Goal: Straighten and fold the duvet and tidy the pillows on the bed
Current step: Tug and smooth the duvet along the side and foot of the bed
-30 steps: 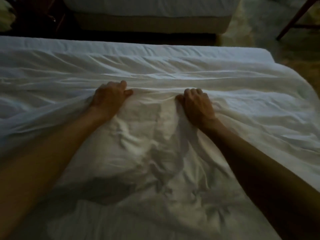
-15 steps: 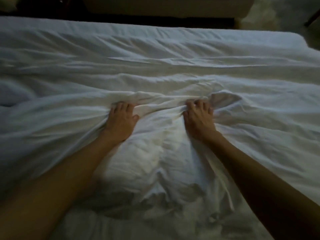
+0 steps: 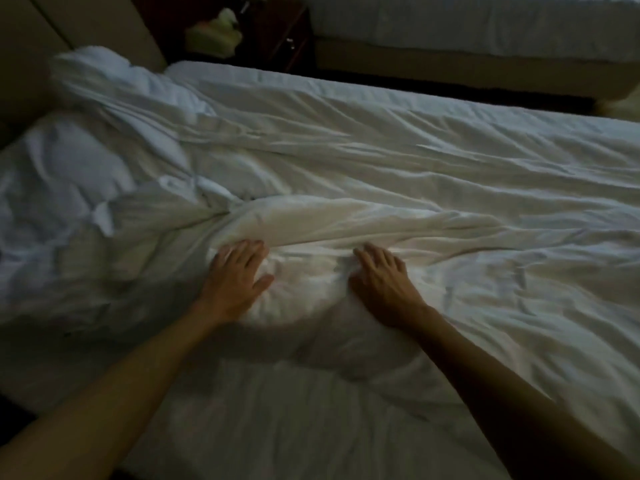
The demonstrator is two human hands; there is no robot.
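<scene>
Across the bed (image 3: 263,431), the white duvet (image 3: 450,174) lies rumpled, with a thick fold bunched just beyond your fingertips. Your left hand (image 3: 239,277) and right hand (image 3: 382,282) both rest flat on it, fingers straight and released. The pillows (image 3: 79,168) sit crumpled at the far-left end.

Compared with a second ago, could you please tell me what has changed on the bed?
Both hands released their grip on the duvet fold: the left hand and right hand now rest open on it, fingers extended. The duvet stays rumpled, its ridge still just beyond the fingertips.
</scene>
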